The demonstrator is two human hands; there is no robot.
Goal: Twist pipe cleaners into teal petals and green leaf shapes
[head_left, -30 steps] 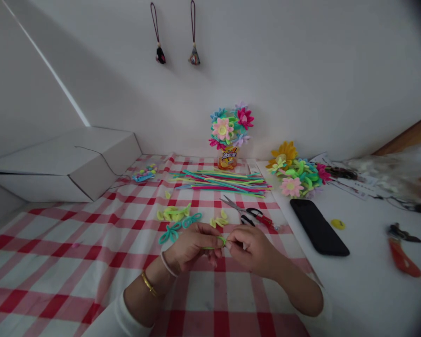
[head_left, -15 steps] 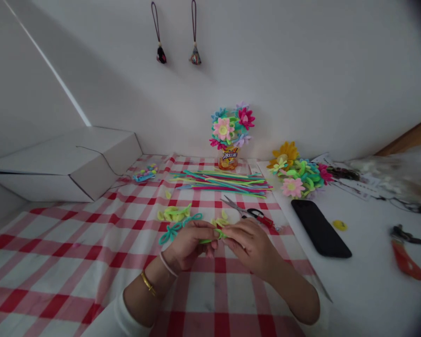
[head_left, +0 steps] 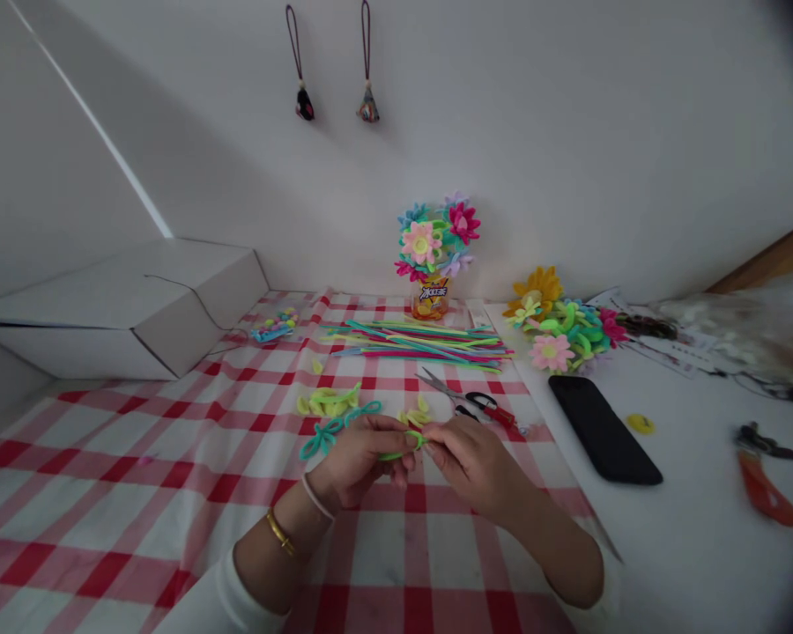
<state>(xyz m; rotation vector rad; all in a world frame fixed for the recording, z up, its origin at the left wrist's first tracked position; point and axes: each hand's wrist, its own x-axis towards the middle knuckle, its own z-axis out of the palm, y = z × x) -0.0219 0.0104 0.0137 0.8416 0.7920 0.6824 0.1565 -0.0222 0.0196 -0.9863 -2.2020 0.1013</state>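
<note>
While the white box [head_left: 132, 308] sits far left on the checked cloth [head_left: 106, 493] and the teal looped piece [head_left: 334, 430] lies just beyond our knuckles, our left hand [head_left: 360, 458] is closed in a pinch on a green pipe cleaner [head_left: 403, 446], held just above the surface at the middle of the cloth. Our right hand [head_left: 469, 458] meets it fingertip to fingertip — its grip closed on the same green pipe cleaner, on the small loop at its end. We judge the step in hand to be bending or twisting that stem into a petal shape; the next move likely calls for a tight, steady pinch at the loop's base so it does not spring open. Farther right lie the scissors [head_left: 466, 401], the dark phone [head_left: 601, 430] and the orange pliers [head_left: 763, 489].
</note>
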